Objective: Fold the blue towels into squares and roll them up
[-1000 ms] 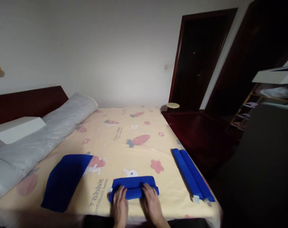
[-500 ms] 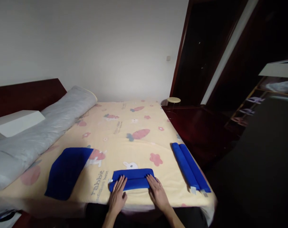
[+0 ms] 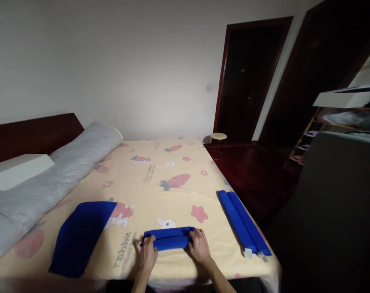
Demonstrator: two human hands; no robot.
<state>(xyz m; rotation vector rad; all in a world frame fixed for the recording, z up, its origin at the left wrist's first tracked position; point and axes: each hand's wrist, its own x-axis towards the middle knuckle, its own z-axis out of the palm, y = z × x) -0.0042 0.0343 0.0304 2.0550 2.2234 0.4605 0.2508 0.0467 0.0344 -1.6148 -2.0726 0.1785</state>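
Note:
A blue towel (image 3: 171,238), folded into a long narrow strip with a crease along its middle, lies on the bed near the front edge. My left hand (image 3: 148,253) has its fingers curled over the strip's left end. At the right end, my right hand (image 3: 199,245) grips the towel with bent fingers. Two blue rolled towels (image 3: 237,219) with white tags lie side by side to the right. Flat on the bed at the left is another blue towel (image 3: 81,238), spread out.
The bed (image 3: 160,195) has a cream sheet with carrots, rabbits and flowers. A grey rolled quilt (image 3: 77,152) and a white box (image 3: 21,170) lie at the left. A round stool (image 3: 218,136) stands by the dark door (image 3: 248,77). A shelf rack (image 3: 317,122) is at the right.
Both hands went from lying flat on the folded towel to gripping its two ends with curled fingers. The strip looks narrower now. The camera view has tilted up slightly.

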